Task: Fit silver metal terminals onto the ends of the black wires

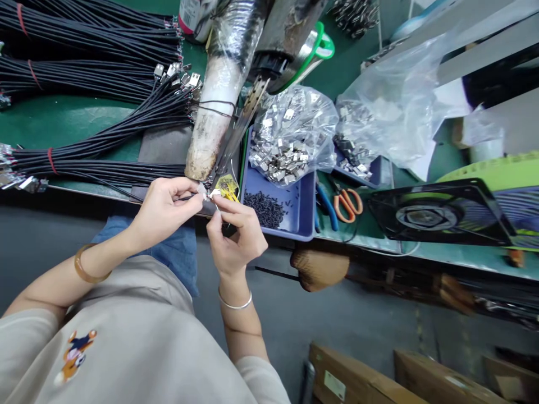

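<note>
My left hand (170,205) is closed in a pinch on the end of a black cable, just under the tip of a stained white tube (210,118). Close against it, my right hand (238,233) pinches a small silver USB connector (215,193) between thumb and fingers. The two fingertips nearly meet, so the joint between cable and connector is mostly hidden. Black cables (109,168) with metal ends lie in a bundle left of my hands. Right behind my fingers is a small yellow piece (227,185).
A blue tray (303,221) holds small black parts (265,209) and a plastic bag of silver connectors (282,151). Orange-handled scissors (348,205), blue-handled pliers (326,205) and a black fan (438,213) sit to the right. A green-rimmed solder spool (322,45) stands behind the tube.
</note>
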Available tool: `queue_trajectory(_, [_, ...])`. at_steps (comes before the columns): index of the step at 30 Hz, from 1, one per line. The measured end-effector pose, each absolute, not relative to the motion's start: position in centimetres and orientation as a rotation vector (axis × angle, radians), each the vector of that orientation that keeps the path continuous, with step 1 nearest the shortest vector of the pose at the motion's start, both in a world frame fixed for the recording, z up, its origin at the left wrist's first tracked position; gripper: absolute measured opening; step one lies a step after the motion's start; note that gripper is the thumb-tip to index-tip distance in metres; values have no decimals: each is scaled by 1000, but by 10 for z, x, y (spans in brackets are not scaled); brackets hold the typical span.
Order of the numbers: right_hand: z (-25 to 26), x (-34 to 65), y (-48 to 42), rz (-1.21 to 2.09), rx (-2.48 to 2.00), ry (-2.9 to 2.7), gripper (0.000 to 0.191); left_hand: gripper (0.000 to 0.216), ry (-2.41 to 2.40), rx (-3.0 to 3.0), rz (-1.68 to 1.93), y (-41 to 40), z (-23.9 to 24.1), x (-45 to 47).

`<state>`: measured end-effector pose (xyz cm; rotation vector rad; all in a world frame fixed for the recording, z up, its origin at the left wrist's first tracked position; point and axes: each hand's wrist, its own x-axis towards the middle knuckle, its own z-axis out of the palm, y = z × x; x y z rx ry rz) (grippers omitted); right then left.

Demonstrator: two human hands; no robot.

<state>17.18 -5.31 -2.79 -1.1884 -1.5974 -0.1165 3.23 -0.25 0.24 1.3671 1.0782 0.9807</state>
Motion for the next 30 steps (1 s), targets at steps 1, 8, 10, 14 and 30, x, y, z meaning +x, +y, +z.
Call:
queue_trajectory(1, [-28,172,-52,-119,-1182,-1597,19,20,1081,1364,984,-3,3,33])
queue_trajectory(8, [-24,173,-48,-157,-1146,-1616,21,20,1118,1367,1001,-4,7,34])
queue_trajectory(10, [-21,172,-48,-185,-1149,-1629,21,21,1129,1365,1002,-4,7,34])
queue_trajectory(14, [-17,172,-49,-243,-1164,-1658,20,21,1125,1360,1000,-6,6,34])
queue_trajectory(30, [-18,173,-59,153,-1307,-1506,12,19,1083,1552,1007,-14,6,28])
